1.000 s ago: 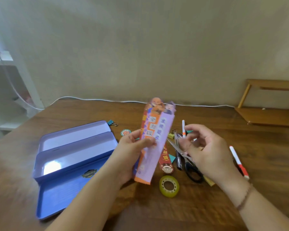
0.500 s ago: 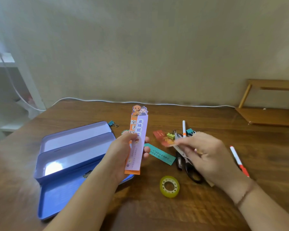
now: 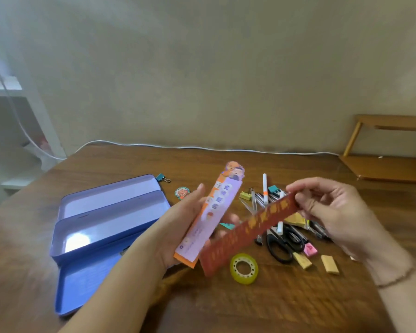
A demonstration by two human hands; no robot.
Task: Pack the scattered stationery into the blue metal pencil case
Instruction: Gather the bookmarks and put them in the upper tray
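Left hand (image 3: 178, 227) is clamping a purple-and-orange bookmark stack (image 3: 208, 219) btwn thumb and fingers, held upright, probably so more strips can be squared against it. Right hand (image 3: 332, 212) is pinching the far end of a red bookmark (image 3: 246, 234), its free end angling toward the stack. Blue metal pencil case (image 3: 101, 227) is lying open just left of the left hand. Scissors (image 3: 283, 243), tape roll (image 3: 244, 267), erasers etc. are lying under/beside the right hand, still unpacked.

Plain beige plaster wall (image 3: 202, 68) behind a dark brown wooden table (image 3: 286, 306), thin white cable (image 3: 202, 147) along its back edge, small light wooden shelf (image 3: 389, 150) on the right, white shelving unit (image 3: 15, 111) on the left.
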